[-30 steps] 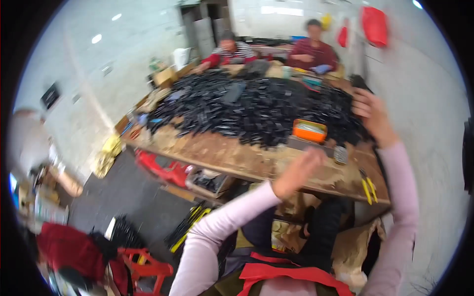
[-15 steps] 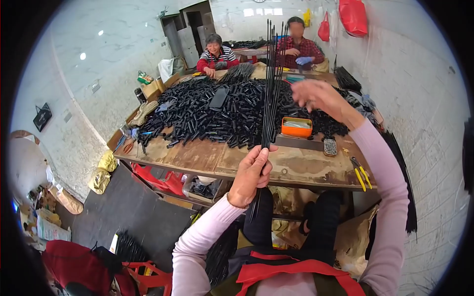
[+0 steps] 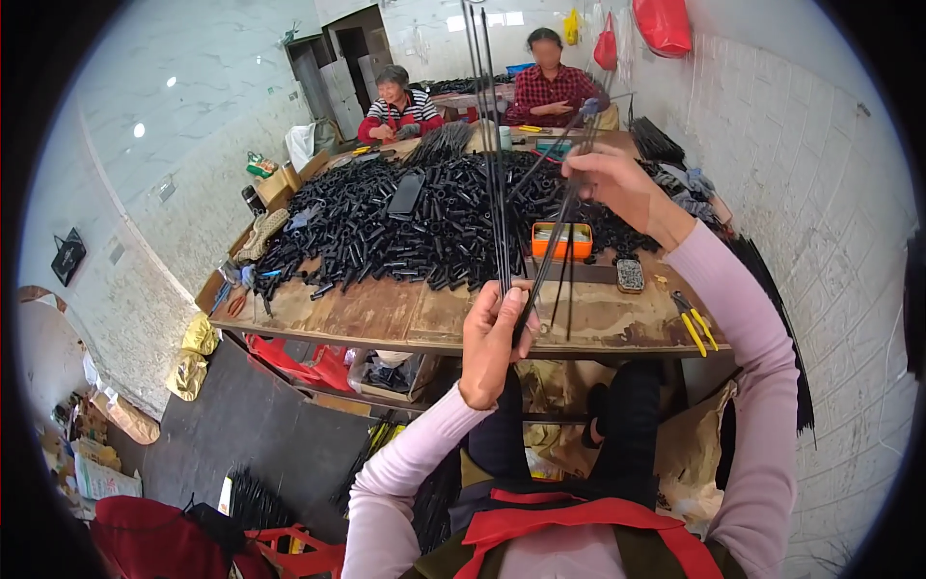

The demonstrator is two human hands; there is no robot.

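Rods (image 3: 494, 145) gripped by left hand (image 3: 494, 340) above table edge (image 3: 424, 340).

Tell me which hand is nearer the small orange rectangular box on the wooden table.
Right. The right hand hovers just above-right of the orange box; the left hand is lower, at the table's near edge, gripping thin black rods.

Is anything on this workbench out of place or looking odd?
Nothing looks damaged. The heap of black tubes sprawls loosely across the wooden workbench, some strays near its front edge. The yellow-handled pliers lie close to the right corner.
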